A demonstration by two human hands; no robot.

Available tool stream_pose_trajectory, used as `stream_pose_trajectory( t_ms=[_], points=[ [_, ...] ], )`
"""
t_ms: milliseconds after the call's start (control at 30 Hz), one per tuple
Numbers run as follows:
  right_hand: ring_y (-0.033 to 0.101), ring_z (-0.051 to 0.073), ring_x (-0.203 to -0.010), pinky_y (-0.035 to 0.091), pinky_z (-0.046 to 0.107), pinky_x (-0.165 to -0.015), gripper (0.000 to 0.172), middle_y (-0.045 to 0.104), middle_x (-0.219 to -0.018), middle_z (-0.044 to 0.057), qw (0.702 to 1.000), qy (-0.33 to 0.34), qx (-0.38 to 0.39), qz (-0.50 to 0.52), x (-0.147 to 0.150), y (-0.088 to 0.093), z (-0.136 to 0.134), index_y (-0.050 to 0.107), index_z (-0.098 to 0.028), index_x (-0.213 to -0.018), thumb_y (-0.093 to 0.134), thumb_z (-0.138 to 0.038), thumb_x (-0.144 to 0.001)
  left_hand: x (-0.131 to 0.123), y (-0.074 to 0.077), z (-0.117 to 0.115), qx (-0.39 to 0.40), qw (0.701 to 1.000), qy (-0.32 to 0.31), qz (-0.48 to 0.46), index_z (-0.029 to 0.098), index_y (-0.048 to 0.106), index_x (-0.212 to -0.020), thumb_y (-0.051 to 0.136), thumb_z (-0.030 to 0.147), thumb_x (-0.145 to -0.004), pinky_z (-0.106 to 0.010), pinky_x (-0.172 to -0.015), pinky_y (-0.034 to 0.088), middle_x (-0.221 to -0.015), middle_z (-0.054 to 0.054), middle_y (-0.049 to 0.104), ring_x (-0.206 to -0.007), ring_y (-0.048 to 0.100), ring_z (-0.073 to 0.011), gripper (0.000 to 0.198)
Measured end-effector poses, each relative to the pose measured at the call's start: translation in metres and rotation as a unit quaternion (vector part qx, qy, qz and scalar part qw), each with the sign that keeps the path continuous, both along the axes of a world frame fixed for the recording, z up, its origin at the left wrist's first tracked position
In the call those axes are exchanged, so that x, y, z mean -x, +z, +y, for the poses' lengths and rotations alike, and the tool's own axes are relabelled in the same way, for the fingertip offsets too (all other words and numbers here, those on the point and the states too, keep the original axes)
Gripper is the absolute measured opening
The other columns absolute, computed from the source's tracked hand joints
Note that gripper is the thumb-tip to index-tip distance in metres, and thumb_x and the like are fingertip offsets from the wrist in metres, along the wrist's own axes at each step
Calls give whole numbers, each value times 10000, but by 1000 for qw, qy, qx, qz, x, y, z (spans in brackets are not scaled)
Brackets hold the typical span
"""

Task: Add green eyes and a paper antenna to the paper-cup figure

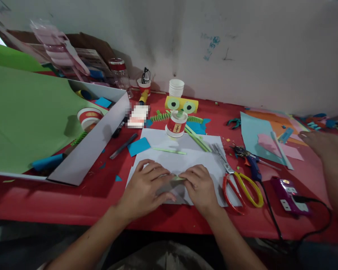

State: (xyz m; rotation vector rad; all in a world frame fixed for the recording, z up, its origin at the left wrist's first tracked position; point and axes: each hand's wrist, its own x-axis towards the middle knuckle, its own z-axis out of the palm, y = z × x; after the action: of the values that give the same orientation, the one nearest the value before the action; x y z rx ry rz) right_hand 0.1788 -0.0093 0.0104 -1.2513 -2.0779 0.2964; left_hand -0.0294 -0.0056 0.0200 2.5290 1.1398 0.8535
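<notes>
My left hand and my right hand rest side by side on a white sheet of paper lying on the red table. Their fingers are curled and pinch a small light-green paper strip between them. Just beyond the sheet's far edge stands an upturned paper cup with a red label, with green folded-paper springs at its sides. Another green strip lies on the sheet.
Two pairs of scissors lie right of the sheet, then a blue glue gun and a purple device with a cable. Another person's hand rests at the far right by coloured papers. A white box with green paper fills the left.
</notes>
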Motion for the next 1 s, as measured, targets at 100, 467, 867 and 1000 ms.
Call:
stream_pose_trajectory(
  t_ms=[100, 467, 867, 1000],
  points=[
    [534, 222, -828, 429, 381, -754, 313, 668, -827, 55, 998, 28, -1, -55, 1, 2, -7, 704, -226, -996, 492, -48, -850, -5, -9, -17, -55, 997, 25, 41, 308, 672, -1033, 543, 173, -851, -457, -912, 334, -950, -33, 723, -899, 603, -252, 261],
    [520, 228, -884, 440, 384, -784, 147, 663, -921, 67, 997, 15, 46, -58, -2, -2, -34, 708, -216, -961, 590, -198, -875, -7, -14, -46, -23, 991, 100, 85, 263, 682, -945, 498, 138, -849, -463, -919, 307, -933, -62, 712, -827, 587, -253, 242],
    [507, 224, -900, 446, 361, -805, 54, 600, -883, 65, 992, -64, 106, 11, 4, 1, -30, 703, -198, -796, 656, -203, -823, -12, -11, -41, 62, 982, 177, 14, 234, 657, -852, 545, 212, -853, -414, -851, 370, -916, -37, 688, -866, 616, -230, 115],
    [497, 227, -903, 446, 359, -804, 49, 584, -880, 68, 989, -85, 122, 10, 6, 3, -28, 692, -184, -754, 680, -206, -796, -13, -10, -40, 78, 976, 206, 9, 212, 650, -837, 570, 229, -844, -400, -832, 390, -937, -44, 660, -900, 610, -224, 83]
  ],
)
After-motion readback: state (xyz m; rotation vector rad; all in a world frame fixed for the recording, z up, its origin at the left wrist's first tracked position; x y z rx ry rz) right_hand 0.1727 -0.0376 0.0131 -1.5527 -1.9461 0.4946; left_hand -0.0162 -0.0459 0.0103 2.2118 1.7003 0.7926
